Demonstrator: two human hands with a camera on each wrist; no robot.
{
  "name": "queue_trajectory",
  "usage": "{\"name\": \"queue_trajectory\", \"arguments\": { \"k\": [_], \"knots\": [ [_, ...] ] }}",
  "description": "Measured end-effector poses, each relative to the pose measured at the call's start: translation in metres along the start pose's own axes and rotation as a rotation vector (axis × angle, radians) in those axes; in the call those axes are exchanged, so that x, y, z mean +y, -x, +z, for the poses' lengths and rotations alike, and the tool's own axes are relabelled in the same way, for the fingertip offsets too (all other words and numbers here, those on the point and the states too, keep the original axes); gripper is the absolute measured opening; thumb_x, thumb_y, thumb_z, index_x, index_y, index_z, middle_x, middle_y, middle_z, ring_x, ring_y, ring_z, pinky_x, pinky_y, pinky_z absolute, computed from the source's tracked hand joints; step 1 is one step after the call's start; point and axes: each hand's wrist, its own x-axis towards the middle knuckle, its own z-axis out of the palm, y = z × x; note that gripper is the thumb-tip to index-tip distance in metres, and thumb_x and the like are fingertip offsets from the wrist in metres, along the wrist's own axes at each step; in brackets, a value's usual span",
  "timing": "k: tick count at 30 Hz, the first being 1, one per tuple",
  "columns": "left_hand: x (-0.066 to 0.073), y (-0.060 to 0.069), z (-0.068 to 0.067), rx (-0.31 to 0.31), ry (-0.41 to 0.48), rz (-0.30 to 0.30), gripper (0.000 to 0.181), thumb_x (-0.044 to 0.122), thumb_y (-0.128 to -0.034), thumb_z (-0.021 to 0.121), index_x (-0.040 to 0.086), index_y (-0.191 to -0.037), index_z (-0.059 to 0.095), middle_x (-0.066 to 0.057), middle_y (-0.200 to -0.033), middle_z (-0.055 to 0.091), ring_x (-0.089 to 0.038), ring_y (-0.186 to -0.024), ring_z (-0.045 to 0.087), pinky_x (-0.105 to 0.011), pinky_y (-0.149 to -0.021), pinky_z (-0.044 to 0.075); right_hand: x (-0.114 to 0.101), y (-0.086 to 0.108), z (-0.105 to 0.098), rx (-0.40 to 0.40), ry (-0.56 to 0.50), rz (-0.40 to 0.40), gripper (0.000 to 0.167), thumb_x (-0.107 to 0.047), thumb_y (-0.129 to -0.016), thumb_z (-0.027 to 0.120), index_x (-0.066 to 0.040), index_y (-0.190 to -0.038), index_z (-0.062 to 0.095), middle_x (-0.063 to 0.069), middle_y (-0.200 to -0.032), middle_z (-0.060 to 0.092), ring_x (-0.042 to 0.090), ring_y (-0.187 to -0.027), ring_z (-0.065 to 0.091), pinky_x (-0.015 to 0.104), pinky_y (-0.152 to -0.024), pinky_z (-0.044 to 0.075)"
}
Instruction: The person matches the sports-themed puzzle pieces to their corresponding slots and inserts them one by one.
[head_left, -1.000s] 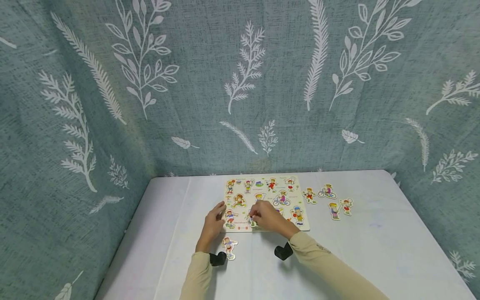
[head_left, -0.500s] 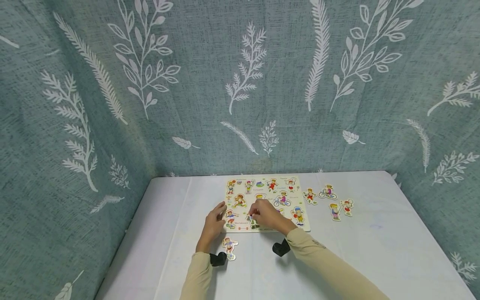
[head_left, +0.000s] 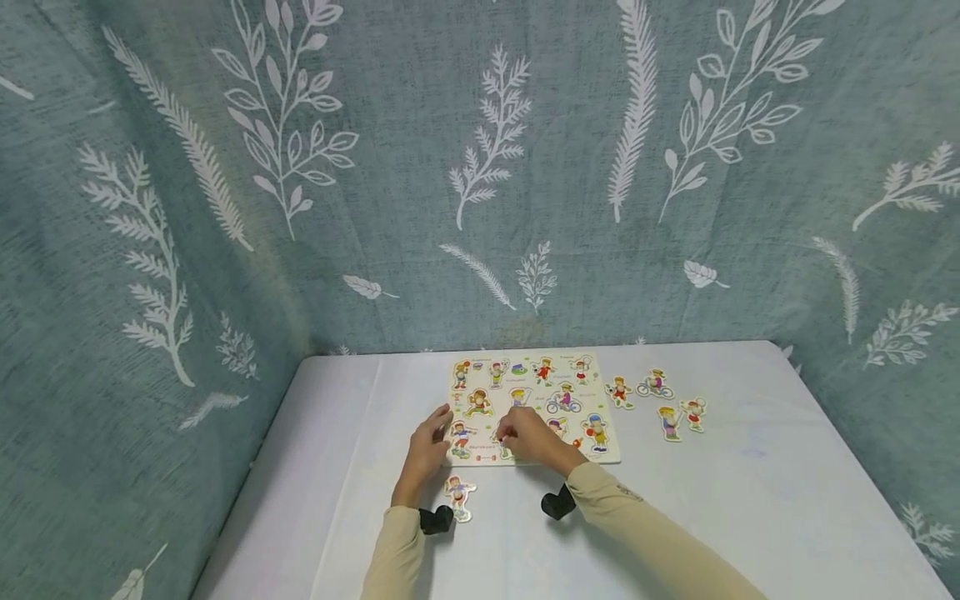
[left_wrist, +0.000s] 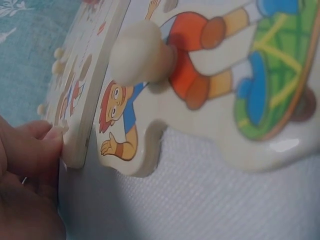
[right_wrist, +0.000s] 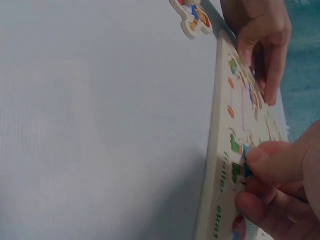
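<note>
A cream puzzle board [head_left: 609,452] printed with sports figures lies flat on the table. At its lower middle my right hand [head_left: 534,437] pinches a knobbed puzzle piece [right_wrist: 237,172] with green skates, low over the board. Its knob and upper part are hidden behind my fingers. My left hand [head_left: 427,447] rests at the board's left edge, thumb and fingertips touching it. Near the left wrist, in front of the board, lies a skateboarder puzzle piece [head_left: 458,497]; its round cream knob [left_wrist: 134,53] shows large in the left wrist view.
Right of the board lie loose pieces: a footballer [head_left: 618,392], a cyclist [head_left: 655,383], a figure with a stick [head_left: 669,423] and a tennis player [head_left: 693,413]. The white-covered table [head_left: 780,500] meets a green leaf-patterned curtain [head_left: 405,208] behind.
My right hand has shifted slightly left and toward me over the same spot, still pinching the piece, showing more of the board behind it. The left hand stays put.
</note>
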Motion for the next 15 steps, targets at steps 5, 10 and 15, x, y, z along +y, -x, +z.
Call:
{"name": "queue_trajectory", "arguments": {
  "k": [5,10,15],
  "knots": [
    [0.0005,-0.0002,-0.0004,-0.011,0.007,0.004,0.058,-0.019,-0.0785,0.049,-0.006,-0.135,0.046,-0.013,-0.149,0.036,-0.035,-0.137,0.028,-0.047,-0.106,0.031,-0.0012,0.0019,0.0029,0.028,-0.001,-0.004,0.016,0.011,-0.076,0.061,-0.002,-0.078,0.071,0.001,-0.073,0.059,0.01,-0.066,0.052,0.023,-0.058,0.046],
    [0.0029,-0.0011,-0.0015,-0.004,0.005,0.004,0.058,-0.02,-0.0784,0.049,-0.006,-0.135,0.046,-0.013,-0.149,0.036,-0.036,-0.137,0.028,-0.048,-0.106,0.031,-0.0024,0.0012,0.0049,0.055,0.017,0.008,0.016,0.01,-0.076,0.062,-0.002,-0.077,0.071,0.0,-0.073,0.059,0.01,-0.066,0.052,0.023,-0.058,0.046],
    [0.002,0.0013,-0.0022,0.005,0.016,-0.004,0.058,-0.02,-0.0782,0.049,-0.007,-0.134,0.047,-0.013,-0.148,0.036,-0.035,-0.137,0.029,-0.046,-0.106,0.031,-0.003,0.0008,0.0091,0.069,0.033,0.003,0.016,0.011,-0.075,0.063,-0.002,-0.076,0.07,0.001,-0.072,0.059,0.01,-0.066,0.053,0.022,-0.058,0.046]
  ]
}}
